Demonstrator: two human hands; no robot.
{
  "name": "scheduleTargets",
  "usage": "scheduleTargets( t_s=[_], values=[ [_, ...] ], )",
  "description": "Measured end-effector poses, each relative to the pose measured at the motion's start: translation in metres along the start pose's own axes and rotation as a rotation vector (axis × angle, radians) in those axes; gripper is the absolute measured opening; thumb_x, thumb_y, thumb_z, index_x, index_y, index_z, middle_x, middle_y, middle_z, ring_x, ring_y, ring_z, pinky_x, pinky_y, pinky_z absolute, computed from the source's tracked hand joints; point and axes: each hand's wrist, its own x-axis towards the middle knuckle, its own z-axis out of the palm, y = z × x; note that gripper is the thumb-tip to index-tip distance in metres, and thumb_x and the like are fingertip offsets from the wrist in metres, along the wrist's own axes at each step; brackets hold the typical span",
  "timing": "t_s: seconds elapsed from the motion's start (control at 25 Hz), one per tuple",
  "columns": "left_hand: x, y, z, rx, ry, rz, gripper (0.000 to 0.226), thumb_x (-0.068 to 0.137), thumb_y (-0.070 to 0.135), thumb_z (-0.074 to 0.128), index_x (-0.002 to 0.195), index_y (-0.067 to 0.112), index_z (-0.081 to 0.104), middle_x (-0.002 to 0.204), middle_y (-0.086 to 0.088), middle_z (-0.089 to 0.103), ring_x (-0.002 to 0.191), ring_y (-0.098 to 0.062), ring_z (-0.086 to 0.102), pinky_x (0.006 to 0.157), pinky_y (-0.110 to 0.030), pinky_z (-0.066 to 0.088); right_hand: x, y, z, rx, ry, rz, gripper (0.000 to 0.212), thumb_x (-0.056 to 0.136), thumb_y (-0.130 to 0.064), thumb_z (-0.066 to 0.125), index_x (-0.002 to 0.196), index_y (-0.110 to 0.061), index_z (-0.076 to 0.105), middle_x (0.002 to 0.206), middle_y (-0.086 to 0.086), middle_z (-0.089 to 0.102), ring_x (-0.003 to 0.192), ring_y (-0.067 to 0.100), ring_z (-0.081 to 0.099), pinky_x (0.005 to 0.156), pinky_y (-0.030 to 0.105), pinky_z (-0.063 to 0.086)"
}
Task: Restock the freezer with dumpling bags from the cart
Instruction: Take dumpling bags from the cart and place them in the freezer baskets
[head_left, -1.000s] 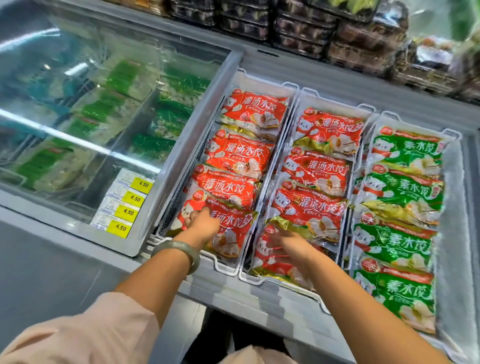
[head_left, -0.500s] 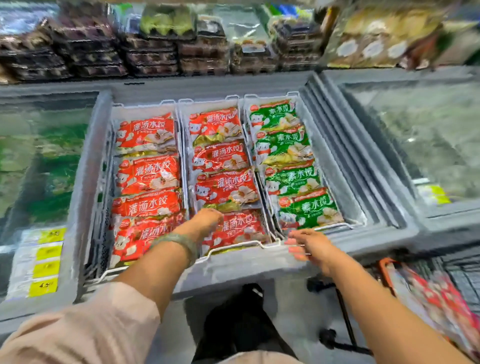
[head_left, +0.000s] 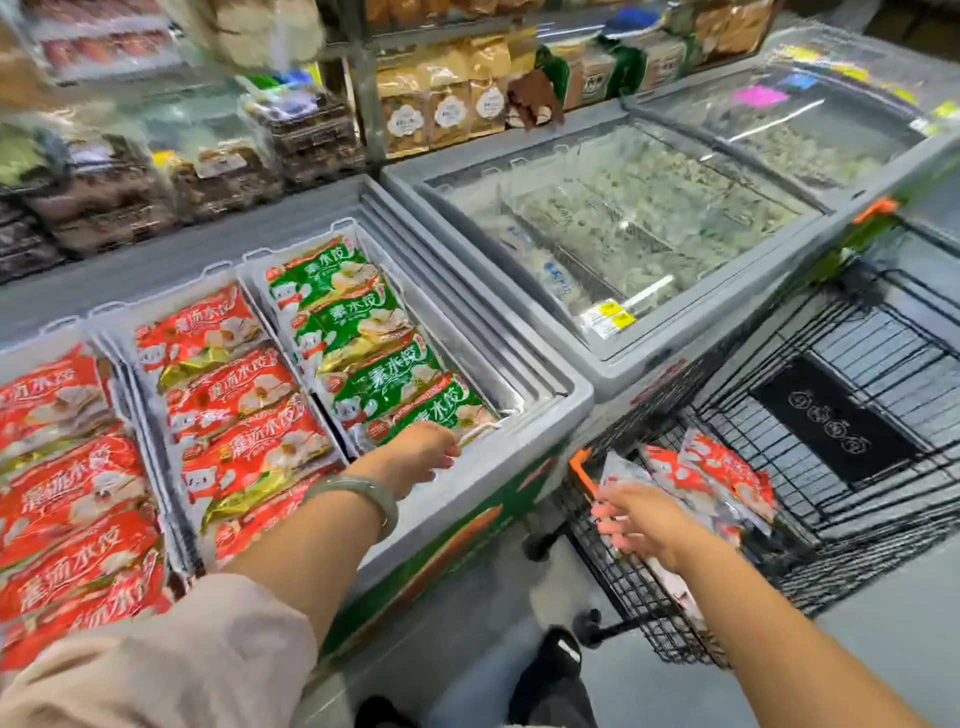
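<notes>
right hand (head_left: 641, 522) hovered flat, fingers spread, empty | under it glossy crinkled red dumpling bags (head_left: 722, 475) lay in the black wire cart's (head_left: 857, 499) near-left corner | left hand (head_left: 418, 452), loosely bent, empty, rested on the smooth grey freezer's (head_left: 519, 457) front rim beside green bags (head_left: 363, 332)

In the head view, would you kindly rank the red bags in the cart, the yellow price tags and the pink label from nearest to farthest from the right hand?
1. The red bags: in the cart, just beyond the right hand.
2. The yellow price tags: on the closed freezer, at its near left corner.
3. The pink label: on the far lid, at the back.
</notes>
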Motion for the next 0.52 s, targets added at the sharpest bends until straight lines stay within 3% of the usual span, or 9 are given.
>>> scheduleTargets(
  t_s=[0.08,0.28,0.4,0.52],
  values=[
    [0.014,0.021,0.048,0.033,-0.028,0.000,0.011,0.098,0.019,0.042,0.101,0.012,0.052,0.092,-0.002,0.057,0.073,-0.010,0.051,0.062,-0.021,0.038,0.008,0.010,-0.050,-0.030,-0.004,0.040,0.004,0.097,-0.016,0.046,0.098,-0.017,0.050,0.069,0.001,0.051,0.053,0.011,0.042,0.046,0.015,0.033],
    [0.047,0.060,0.164,0.149,-0.080,0.022,0.026,0.097,0.007,0.042,0.074,0.015,0.050,0.073,0.000,0.052,0.062,-0.010,0.049,0.056,-0.020,0.042,0.043,0.037,-0.170,-0.071,0.084,0.095,0.014,0.096,-0.016,0.046,0.102,-0.008,0.055,0.082,0.007,0.060,0.064,0.016,0.051,0.056,0.026,0.041],
    [0.063,0.065,0.224,0.255,-0.187,-0.018,0.025,0.099,0.012,0.043,0.075,0.017,0.050,0.074,0.000,0.054,0.061,-0.010,0.051,0.052,-0.016,0.044,0.057,0.054,-0.224,-0.029,0.127,0.157,0.013,0.097,-0.019,0.044,0.102,-0.010,0.053,0.083,0.009,0.056,0.060,0.016,0.048,0.050,0.023,0.036],
    [0.082,0.061,0.257,0.365,-0.213,-0.059,0.027,0.096,0.010,0.046,0.072,0.022,0.049,0.071,0.006,0.053,0.052,-0.002,0.054,0.048,-0.012,0.042,0.072,0.074,-0.247,0.045,0.121,0.200,0.015,0.096,-0.015,0.043,0.082,-0.016,0.048,0.065,0.003,0.049,0.043,0.011,0.038,0.041,0.018,0.027]
  ],
)
